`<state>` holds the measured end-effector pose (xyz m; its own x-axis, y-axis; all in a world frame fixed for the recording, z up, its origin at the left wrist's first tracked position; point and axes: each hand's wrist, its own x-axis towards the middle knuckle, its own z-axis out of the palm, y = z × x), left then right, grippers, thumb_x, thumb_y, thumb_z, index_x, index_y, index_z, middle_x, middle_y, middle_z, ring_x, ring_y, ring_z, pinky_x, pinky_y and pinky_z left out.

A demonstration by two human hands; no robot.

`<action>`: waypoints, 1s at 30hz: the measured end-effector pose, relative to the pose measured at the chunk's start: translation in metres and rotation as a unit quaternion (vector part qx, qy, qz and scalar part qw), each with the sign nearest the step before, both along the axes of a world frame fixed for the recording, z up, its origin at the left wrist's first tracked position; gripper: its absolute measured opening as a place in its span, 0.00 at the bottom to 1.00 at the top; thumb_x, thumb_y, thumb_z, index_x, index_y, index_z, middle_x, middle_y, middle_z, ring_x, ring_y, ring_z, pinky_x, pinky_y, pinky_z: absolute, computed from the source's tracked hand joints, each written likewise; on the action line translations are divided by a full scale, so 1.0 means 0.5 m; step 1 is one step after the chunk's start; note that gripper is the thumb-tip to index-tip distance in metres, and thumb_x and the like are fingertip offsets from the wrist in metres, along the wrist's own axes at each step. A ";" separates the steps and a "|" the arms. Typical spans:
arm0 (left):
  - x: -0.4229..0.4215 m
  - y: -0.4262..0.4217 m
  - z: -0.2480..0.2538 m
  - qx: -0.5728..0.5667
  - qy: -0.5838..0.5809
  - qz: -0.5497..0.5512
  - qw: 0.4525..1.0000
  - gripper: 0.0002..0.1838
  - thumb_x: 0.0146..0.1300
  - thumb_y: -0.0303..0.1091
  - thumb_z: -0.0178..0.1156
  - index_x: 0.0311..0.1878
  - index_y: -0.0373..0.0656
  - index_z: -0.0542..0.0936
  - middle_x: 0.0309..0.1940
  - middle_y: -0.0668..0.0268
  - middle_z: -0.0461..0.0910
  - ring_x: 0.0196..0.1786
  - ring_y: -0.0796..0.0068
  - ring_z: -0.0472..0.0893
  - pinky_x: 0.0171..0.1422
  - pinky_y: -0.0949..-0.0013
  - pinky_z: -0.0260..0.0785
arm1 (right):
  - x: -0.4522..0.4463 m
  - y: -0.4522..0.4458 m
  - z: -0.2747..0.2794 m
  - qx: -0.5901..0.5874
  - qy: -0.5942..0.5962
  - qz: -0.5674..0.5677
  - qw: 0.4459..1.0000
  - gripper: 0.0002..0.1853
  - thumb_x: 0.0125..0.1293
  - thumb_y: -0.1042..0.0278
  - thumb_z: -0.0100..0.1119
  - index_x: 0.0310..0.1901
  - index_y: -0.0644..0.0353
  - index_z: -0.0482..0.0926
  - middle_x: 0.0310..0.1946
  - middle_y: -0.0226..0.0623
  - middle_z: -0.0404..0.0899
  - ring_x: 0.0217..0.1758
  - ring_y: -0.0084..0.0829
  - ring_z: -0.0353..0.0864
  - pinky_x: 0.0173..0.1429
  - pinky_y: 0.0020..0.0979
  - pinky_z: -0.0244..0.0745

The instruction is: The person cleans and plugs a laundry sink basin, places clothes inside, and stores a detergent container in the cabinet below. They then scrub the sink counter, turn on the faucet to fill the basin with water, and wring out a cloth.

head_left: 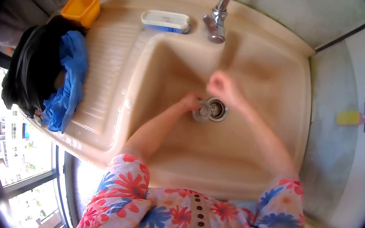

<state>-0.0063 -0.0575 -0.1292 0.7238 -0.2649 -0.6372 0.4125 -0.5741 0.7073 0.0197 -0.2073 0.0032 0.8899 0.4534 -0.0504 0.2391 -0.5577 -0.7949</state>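
Note:
My left hand point(190, 102) is closed on the edge of a round, see-through object point(202, 111), perhaps a small lid or glass, inside the beige sink point(180, 136). That object is just left of the metal drain point(217, 109). Above and right of the drain, my right hand point(222, 85) is raised with its fingers curled in. It is blurred, and I cannot make out whether anything is in it. The chrome faucet point(217, 25) stands at the sink's back edge, beyond my right hand.
A white and blue soap box point(166, 21) sits behind the basin. On the left are an open yellow container point(81, 7), a black bag point(35, 59) and blue plastic point(70, 83). A window is at the lower left; a wall with a yellow item point(348, 118) is at the right.

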 end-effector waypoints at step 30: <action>0.302 0.330 0.492 0.158 -0.213 0.024 0.964 0.29 0.38 0.41 0.63 0.47 0.37 0.77 0.39 0.53 0.79 0.43 0.65 0.78 0.49 0.69 0.69 | -0.492 -0.320 0.102 -0.198 0.071 -0.253 0.944 0.06 0.59 0.72 0.54 0.36 0.64 0.77 0.32 0.43 0.79 0.33 0.37 0.79 0.36 0.30 0.72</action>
